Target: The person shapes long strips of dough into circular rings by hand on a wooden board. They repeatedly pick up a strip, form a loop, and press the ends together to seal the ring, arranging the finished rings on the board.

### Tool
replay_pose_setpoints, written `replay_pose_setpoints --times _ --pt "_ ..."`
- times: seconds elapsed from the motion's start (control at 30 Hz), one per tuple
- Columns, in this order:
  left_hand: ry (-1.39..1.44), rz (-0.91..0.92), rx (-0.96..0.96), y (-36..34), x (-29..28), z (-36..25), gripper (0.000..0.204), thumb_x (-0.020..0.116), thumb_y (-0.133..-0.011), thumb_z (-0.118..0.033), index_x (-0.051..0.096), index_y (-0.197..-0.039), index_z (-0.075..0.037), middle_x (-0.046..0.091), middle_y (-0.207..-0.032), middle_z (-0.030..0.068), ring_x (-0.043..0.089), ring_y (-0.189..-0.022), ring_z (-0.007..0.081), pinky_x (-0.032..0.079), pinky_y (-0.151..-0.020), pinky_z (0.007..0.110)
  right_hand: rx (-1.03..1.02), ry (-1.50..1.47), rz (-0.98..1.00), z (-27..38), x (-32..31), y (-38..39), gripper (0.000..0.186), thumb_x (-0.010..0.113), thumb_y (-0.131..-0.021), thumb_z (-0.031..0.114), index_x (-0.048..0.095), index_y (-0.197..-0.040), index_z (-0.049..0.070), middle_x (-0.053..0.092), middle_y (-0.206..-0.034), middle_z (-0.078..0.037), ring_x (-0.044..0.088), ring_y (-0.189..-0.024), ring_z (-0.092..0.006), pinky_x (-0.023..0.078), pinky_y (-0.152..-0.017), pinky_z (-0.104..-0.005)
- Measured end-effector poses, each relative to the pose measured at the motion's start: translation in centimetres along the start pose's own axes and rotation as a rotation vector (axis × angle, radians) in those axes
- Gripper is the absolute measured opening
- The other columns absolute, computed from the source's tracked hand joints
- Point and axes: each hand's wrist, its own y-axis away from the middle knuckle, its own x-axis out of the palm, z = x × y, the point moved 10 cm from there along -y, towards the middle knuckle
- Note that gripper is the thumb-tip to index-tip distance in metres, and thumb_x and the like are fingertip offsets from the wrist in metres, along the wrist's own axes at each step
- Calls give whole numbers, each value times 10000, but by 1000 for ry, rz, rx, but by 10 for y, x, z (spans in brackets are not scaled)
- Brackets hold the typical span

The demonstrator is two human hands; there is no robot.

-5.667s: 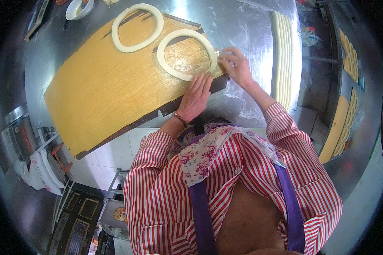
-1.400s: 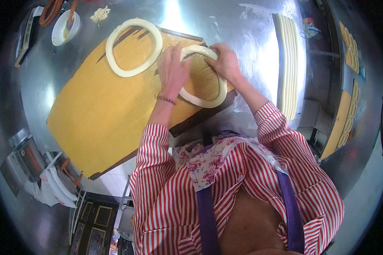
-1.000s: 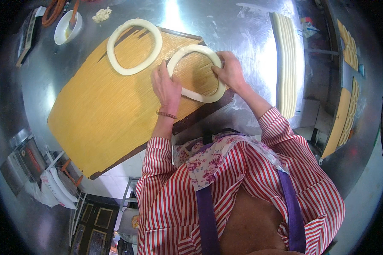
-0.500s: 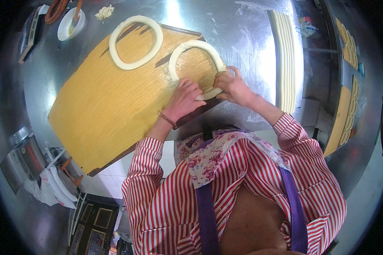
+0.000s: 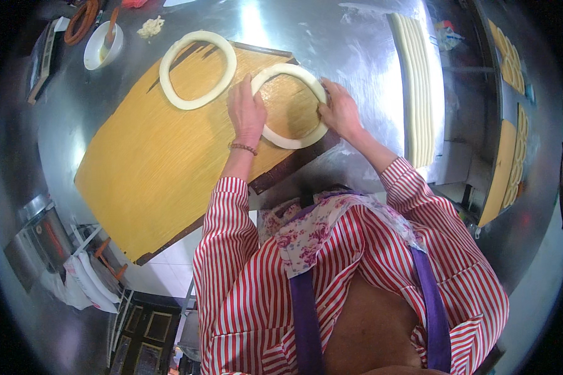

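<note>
Our left hand [image 5: 247, 111] and right hand [image 5: 341, 111] grasp opposite sides of the pale, circular dough ring [image 5: 293, 143] at right.

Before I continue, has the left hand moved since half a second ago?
Yes: judged against the yellow board, the left hand has moved left and toward the board's far edge.

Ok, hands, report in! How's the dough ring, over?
Left hand touching dough ring on its left; right hand gripping its right. Ring at right end of yellow board. Second ring apart, farther left.
</note>
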Motion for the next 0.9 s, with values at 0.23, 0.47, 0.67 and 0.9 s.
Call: replay_pose_setpoints --times 0.23,0.47,0.67,0.9 --pt "-2 6 -9 2 -4 -4 461 671 -848 -69 573 -1296 -17 610 -1160 196 557 -1119 368 424 -993 470 -8 27 -79 23 -3 -15 536 716 -827 203 554 -1318 63 615 -1169 -185 601 -1087 -372 512 -908 -447" --pt "60 -9 117 6 -17 -19 422 697 -832 -73 598 -1239 -27 593 -1143 181 551 -1109 350 427 -973 466 15 36 -102 13 3 -31 490 715 -834 219 584 -1282 72 619 -1174 -164 605 -1087 -355 515 -895 -447" --pt "208 350 435 69 -1 -66 303 722 -813 -172 664 -1057 -3 596 -1132 158 544 -1089 346 430 -970 453 -162 33 -71 30 -11 -11 498 726 -813 219 595 -1270 73 613 -1236 -142 596 -1112 -339 482 -952 -453" --pt "165 548 553 92 14 -72 258 698 -823 -200 665 -1018 -35 581 -1024 102 542 -1020 304 422 -951 434 -767 329 366 48 30 69 394 748 -792 238 661 -1150 98 625 -1174 -70 580 -1161 -235 315 -1092 -536"
